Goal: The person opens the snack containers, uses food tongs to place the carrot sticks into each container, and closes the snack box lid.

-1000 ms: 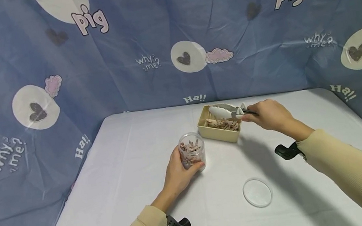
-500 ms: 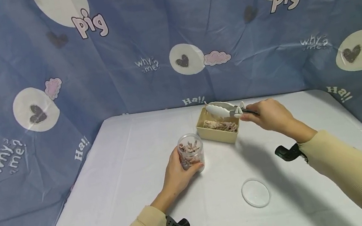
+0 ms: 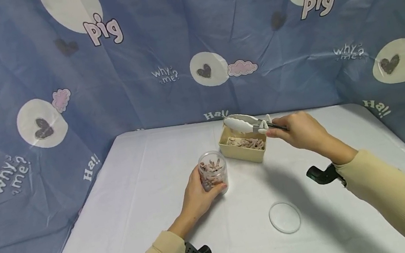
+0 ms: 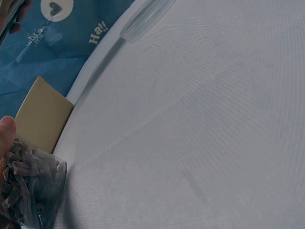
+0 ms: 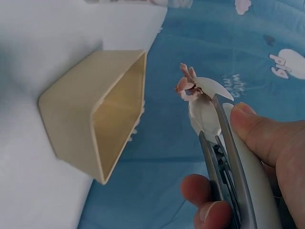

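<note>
My left hand [image 3: 197, 194] grips a clear plastic jar [image 3: 224, 179] standing upright on the table. Brown, knobbly dried pieces [image 4: 28, 186] partly fill it, and its top is uncovered. My right hand [image 3: 302, 130] holds tongs [image 3: 241, 124] with white scalloped tips and dark handles above a cream rectangular box [image 3: 243, 152]. More of the dried pieces [image 3: 247, 142] lie in the box. In the right wrist view, a small reddish-brown piece [image 5: 186, 86] shows between the tips of the tongs. The left wrist view catches only a thumb [image 4: 6, 133] and part of the jar.
A clear round lid [image 3: 285, 217] lies flat on the white tablecloth [image 3: 148, 186], in front of the box and to the right of the jar. Blue printed fabric [image 3: 168, 101] hangs behind the table and on its left side.
The tongs have shifted slightly left over the box in my right hand. My left hand keeps its hold on the jar. The head view has moved a little.
</note>
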Available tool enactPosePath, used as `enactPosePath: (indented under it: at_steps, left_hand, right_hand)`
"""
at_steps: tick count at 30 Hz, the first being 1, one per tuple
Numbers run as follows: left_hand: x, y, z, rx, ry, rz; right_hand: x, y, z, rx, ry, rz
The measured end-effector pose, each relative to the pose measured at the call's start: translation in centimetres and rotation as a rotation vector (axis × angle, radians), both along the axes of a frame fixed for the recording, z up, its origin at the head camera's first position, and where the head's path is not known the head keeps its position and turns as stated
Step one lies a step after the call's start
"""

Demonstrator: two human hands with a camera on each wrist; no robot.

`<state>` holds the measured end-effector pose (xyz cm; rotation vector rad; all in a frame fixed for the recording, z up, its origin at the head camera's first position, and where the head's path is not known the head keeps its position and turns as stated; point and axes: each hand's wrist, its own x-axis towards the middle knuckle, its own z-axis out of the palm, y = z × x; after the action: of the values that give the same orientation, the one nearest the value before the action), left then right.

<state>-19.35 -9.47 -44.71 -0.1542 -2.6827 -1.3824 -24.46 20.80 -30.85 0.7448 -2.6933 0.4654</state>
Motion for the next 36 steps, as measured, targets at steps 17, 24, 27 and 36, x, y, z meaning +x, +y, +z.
enactPosePath:
  at_steps: [17,24,27,36]
  left_hand:
    - [-0.1,0.0,-0.2,0.003,-0.004,-0.006]
    - [-0.1,-0.1,-0.2,-0.007,0.006,-0.007]
    - [-0.1,-0.1,-0.2,-0.002,0.008,-0.009]
    - [0.0,0.0,-0.2,-0.006,0.008,-0.002]
  right_hand:
    - [1.5,-1.8,1.1,-0.034,0.034,0.055]
    - [1.8,-2.3,1.4,-0.035,0.034,0.077]
    - [2.0,-2.5,1.5,-0.038,0.031,0.084]
    - [2.8,-3.1,1.4,-0.046,0.031,0.105]
